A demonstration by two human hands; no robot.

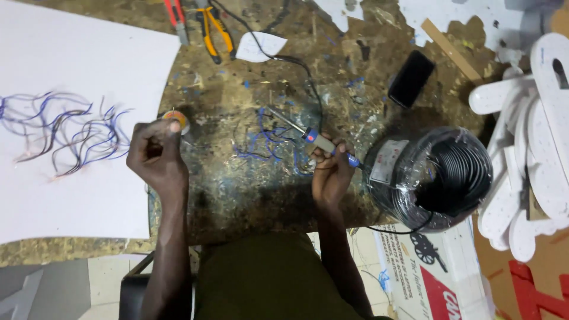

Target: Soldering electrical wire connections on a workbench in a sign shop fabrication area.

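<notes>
the worn, paint-flecked workbench [237,195] carries everything, and both hands rest on it. out beyond the left hand's grip lies a big white sheet [71,195] with a tangle of thin blue and dark wire offcuts [71,133] on it. close beside the right hand's grip, on its outer side, sits a large coil of black cable [435,178] wrapped in clear film. further out on that side is a heap of white cut-out shapes [527,148]. up past the right grip lies a small black rectangular object [411,78], and up past the left grip lie orange-handled pliers [214,32].

the right hand [331,175] is curled shut around the handle of a soldering iron [314,139], its metal tip reaching up and toward the left hand, its black cord trailing away across the bench. between the two grips are loose blue wire scraps [264,139]. the left hand [155,155] has its fingers pressed together, pinching a small round orange-rimmed tin [177,118] at the fingertips.
</notes>
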